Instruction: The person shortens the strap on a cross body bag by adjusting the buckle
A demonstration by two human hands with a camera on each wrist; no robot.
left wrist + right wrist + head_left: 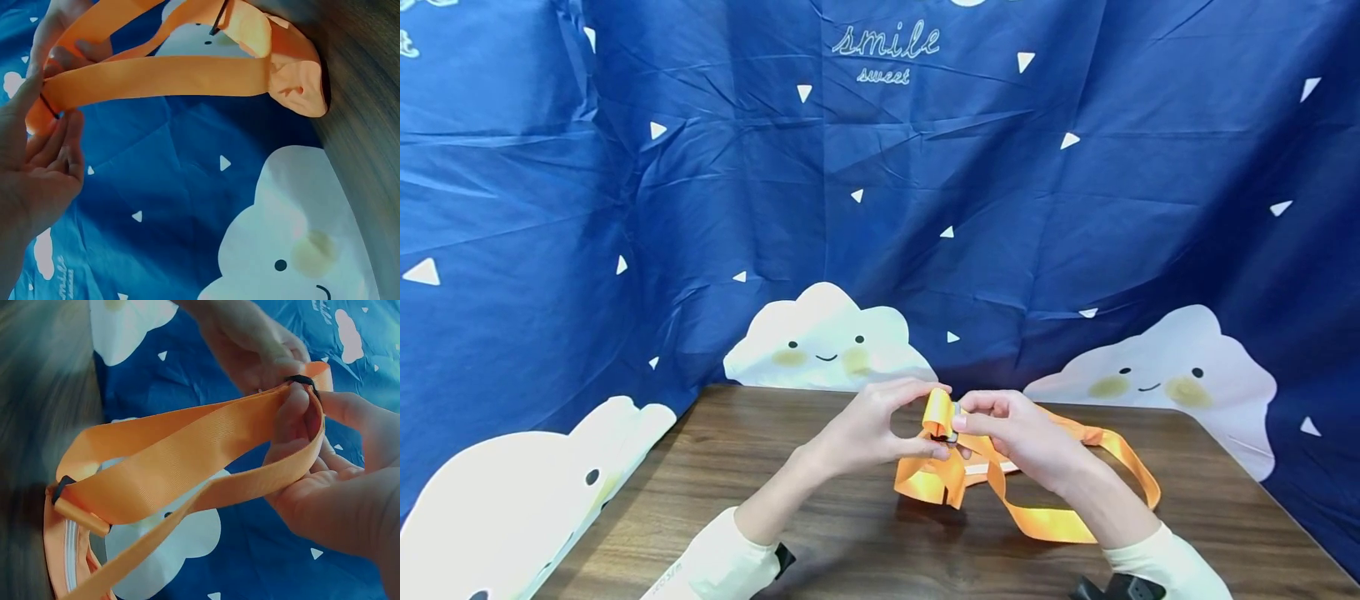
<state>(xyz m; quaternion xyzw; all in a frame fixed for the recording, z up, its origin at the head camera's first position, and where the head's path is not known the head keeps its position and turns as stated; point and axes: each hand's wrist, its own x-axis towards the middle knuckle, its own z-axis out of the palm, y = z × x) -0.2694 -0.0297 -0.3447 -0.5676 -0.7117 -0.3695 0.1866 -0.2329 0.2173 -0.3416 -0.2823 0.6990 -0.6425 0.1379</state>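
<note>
An orange webbing strap [1045, 517] lies in loops on the brown wooden table [715, 500]. Both hands hold a folded part of it up above the table's middle. My left hand [880, 425] pinches the fold from the left, thumb and fingers closed on it [53, 103]. My right hand [1007, 429] pinches the same fold from the right, by a small black buckle [301, 380]. A second black slider [61, 486] sits lower on the strap [181, 456]. The strap [162, 75] runs from the fingers down to a bunched orange piece [294, 81] on the table.
A blue cloth backdrop [880, 183] with white clouds and triangles hangs behind and around the table. The table's right edge [1292, 533] runs close to the backdrop. Black wrist mounts [1120, 587] show at the bottom.
</note>
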